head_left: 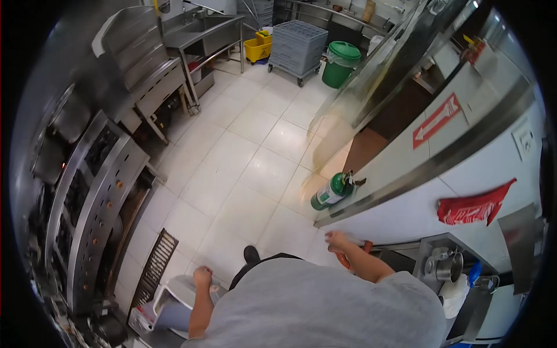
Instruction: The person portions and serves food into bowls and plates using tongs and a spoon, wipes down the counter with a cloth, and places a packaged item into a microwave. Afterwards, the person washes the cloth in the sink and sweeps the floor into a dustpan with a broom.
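Note:
My left hand hangs low at my left side, its fingers curled in, with nothing seen in it. Close by it is a white bin on the floor. Out in front on the right, my right hand is loosely closed and no object shows in it. An orange item, partly hidden by my right forearm, lies just behind that hand. Beyond it a green extinguisher-like cylinder stands on the floor against the partition's end.
A stove with pots lines the left, beside a floor grate. Pale tiles run ahead to a steel sink, yellow mop bucket, grey rack dolly and green bin. A steel pot sits right.

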